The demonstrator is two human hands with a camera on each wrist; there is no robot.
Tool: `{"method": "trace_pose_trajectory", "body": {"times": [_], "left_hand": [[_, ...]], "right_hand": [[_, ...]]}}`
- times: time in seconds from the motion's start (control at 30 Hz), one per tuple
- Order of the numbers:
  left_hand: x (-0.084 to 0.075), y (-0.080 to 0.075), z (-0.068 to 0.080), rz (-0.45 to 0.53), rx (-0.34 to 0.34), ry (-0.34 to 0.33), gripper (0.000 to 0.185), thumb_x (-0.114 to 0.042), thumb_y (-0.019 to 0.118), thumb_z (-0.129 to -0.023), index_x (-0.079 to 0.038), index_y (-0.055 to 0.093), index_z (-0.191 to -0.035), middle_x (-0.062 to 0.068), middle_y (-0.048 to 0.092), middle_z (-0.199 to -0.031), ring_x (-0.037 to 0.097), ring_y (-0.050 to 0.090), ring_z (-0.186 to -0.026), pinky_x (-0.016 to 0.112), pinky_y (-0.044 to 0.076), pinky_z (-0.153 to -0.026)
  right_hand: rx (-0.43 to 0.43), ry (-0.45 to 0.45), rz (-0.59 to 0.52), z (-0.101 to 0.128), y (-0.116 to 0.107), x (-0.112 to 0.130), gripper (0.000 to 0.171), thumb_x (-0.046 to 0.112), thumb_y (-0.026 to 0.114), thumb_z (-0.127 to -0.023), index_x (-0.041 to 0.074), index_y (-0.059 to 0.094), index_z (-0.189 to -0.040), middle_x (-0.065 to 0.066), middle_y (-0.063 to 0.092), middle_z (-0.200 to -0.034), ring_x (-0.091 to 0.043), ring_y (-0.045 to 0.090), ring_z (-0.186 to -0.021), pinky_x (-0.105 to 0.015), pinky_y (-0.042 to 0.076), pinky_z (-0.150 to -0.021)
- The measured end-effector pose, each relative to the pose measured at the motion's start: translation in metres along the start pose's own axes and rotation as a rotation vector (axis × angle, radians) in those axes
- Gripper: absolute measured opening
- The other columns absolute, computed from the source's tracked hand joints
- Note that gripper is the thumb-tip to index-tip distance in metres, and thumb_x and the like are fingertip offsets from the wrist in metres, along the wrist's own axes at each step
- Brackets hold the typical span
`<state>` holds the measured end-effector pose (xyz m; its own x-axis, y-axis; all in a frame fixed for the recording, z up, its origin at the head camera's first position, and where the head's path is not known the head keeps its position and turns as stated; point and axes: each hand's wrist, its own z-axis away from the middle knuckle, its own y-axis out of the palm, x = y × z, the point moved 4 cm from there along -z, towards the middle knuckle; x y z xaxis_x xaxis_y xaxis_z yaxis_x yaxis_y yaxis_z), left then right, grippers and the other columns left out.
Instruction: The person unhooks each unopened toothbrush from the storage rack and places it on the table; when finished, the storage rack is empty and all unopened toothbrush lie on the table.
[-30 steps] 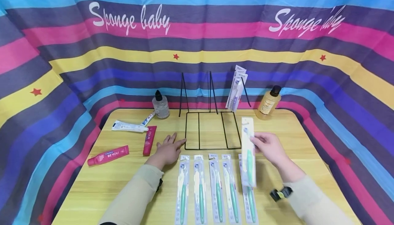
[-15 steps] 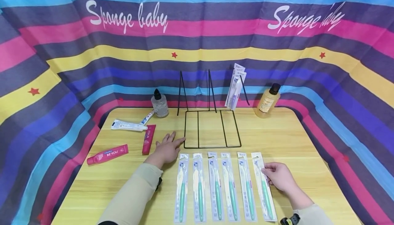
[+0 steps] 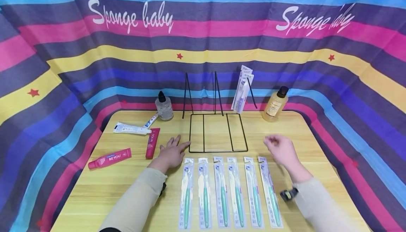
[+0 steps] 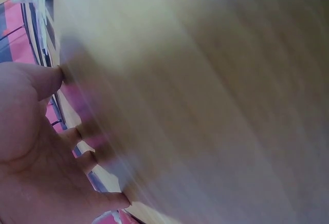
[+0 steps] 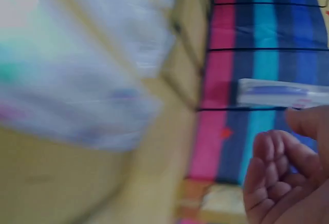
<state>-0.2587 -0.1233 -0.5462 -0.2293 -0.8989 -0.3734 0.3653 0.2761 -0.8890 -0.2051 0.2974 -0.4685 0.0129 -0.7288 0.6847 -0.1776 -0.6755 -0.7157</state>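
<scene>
My left hand point(image 3: 170, 154) rests on the table with its fingers spread, a finger right at the left side of the black wire rack point(image 3: 203, 133). Above the table to the right of the rack is my right hand point(image 3: 280, 151), holding nothing; its fingers are loosely bent, the thumb apart from them in the right wrist view. Just below it lies the rightmost packaged toothbrush point(image 3: 270, 193), green-handled, in a clear pack. Several more such toothbrushes point(image 3: 206, 196) line up side by side to its left. Packaged toothbrushes with purple showing point(image 3: 242, 92) hang on the rack's right hook.
Pink toothpaste tubes point(image 3: 109, 158) and a white tube point(image 3: 131, 128) lie on the left of the wooden table. A clear bottle with a black cap point(image 3: 164, 108) stands behind the rack's left, a yellow bottle point(image 3: 274, 107) at back right. A striped curtain point(image 3: 203, 24) encloses the table.
My right hand laid the packaged toothbrush down at the right end of the row, let go and moved up and away from it. The left hand stayed in place.
</scene>
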Motion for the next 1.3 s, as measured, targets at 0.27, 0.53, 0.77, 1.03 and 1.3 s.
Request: {"method": "trace_pose_trajectory", "body": {"times": [0.27,0.53,0.77,1.03,1.3], "left_hand": [[0.002,0.000,0.000,0.021,0.004,-0.005,0.053,-0.028,0.050,-0.112,-0.036,0.042,-0.164,0.013,0.008,-0.178,0.046,0.006,-0.161,0.085,0.006,-0.115],[-0.001,0.002,-0.002,0.028,-0.003,0.000,0.054,-0.027,0.051,-0.111,-0.036,0.042,-0.164,0.013,0.009,-0.178,0.046,0.006,-0.161,0.084,0.004,-0.115],[0.000,0.001,0.000,0.017,-0.007,-0.007,0.054,-0.026,0.051,-0.111,-0.035,0.042,-0.164,0.014,0.010,-0.177,0.046,0.007,-0.161,0.084,0.005,-0.115],[0.000,0.001,-0.001,0.024,-0.001,-0.009,0.053,-0.029,0.052,-0.112,-0.037,0.042,-0.164,0.012,0.009,-0.178,0.045,0.006,-0.161,0.084,0.006,-0.116],[0.000,0.001,0.000,0.021,0.007,-0.008,0.054,-0.029,0.051,-0.112,-0.037,0.040,-0.164,0.012,0.007,-0.178,0.045,0.005,-0.161,0.084,0.004,-0.115]], "right_hand": [[-0.230,-0.118,-0.190,-0.107,0.000,0.076,0.033,0.014,0.070,-0.103,-0.012,0.070,-0.124,-0.031,0.072,-0.118,-0.039,0.070,-0.105,-0.038,0.056,-0.094],[-0.350,-0.199,-0.313,-0.131,0.007,0.097,0.019,0.005,0.069,-0.094,-0.009,0.068,-0.082,-0.002,0.064,-0.067,-0.006,0.051,-0.063,-0.016,0.037,-0.054],[-0.314,-0.203,-0.387,-0.120,0.003,0.090,0.020,0.003,0.071,-0.097,-0.014,0.070,-0.087,-0.003,0.068,-0.067,0.003,0.051,-0.058,-0.014,0.040,-0.054],[-0.225,-0.027,-0.567,-0.064,-0.045,0.040,0.032,0.000,0.068,-0.101,-0.023,0.064,-0.124,0.017,0.073,-0.079,0.003,0.068,-0.070,-0.016,0.060,-0.066],[0.065,0.149,-0.245,0.032,-0.057,-0.062,0.045,0.013,0.065,-0.106,-0.022,0.057,-0.133,0.007,0.070,-0.084,-0.004,0.062,-0.068,-0.026,0.059,-0.059]]}}
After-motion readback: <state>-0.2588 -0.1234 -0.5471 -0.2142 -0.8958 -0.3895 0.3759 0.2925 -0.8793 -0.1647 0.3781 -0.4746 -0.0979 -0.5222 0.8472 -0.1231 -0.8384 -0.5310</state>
